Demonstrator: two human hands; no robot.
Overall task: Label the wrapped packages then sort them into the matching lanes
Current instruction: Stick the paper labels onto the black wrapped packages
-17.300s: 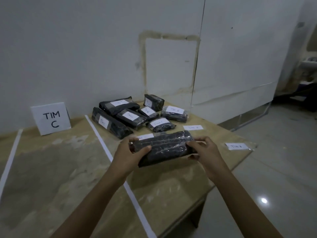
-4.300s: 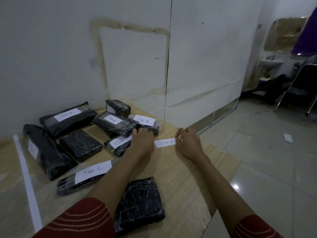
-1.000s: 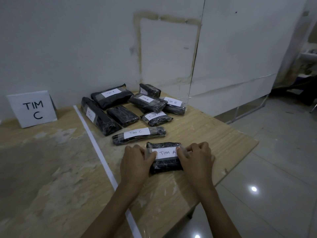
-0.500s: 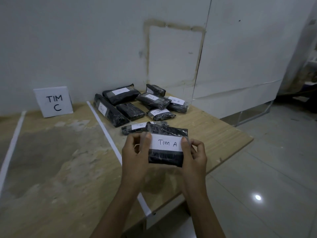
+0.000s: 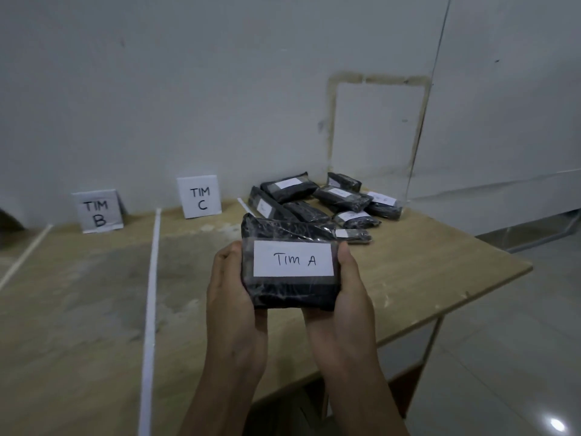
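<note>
Two signs stand far left, TIM B sign then TIM C sign. Nearer, the left hand grips the TIM A package above the table, right hand gripping its other side; wrapped packages lie far right.

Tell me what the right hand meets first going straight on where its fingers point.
Likely the slim labelled package lying just beyond the right hand, which holds the TIM A package. Height above the table is unclear, so it might pass over.
</note>
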